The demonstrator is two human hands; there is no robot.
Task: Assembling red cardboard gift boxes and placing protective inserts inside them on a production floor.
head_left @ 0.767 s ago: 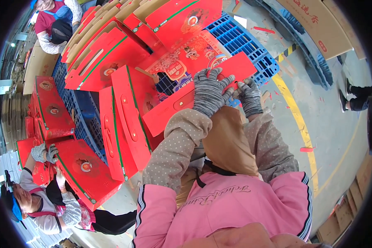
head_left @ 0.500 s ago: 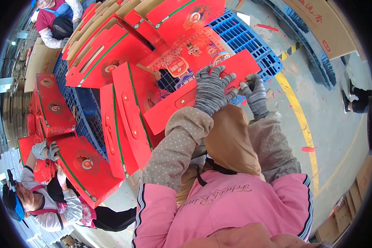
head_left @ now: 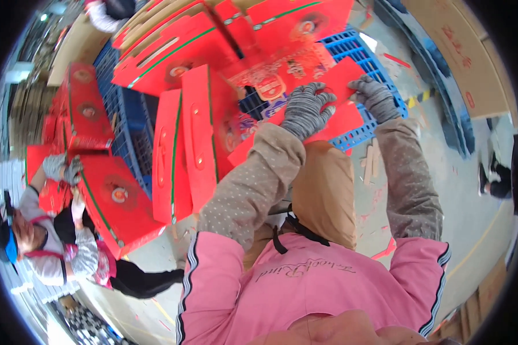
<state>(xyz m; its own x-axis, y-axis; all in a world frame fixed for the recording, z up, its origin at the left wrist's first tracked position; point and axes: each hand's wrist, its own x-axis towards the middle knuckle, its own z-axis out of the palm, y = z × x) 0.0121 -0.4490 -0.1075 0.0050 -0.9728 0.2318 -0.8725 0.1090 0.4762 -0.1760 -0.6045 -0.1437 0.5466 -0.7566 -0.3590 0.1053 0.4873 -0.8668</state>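
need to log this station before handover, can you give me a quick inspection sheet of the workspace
surface: blue plastic pallet on a grey concrete floor
job's things: flat red cardboard panel under both gloved hands, lying on the pallet
clutter: folded red cartons standing on edge to the left; more red carton blanks stacked behind; red scraps on the floor
grippers: left hand in a grey knit glove, spread flat on the panel; right hand, gloved, gripping its far edge
cables: nothing seen
surroundings: a co-worker at lower left handling another red carton; brown cardboard sheets at upper right
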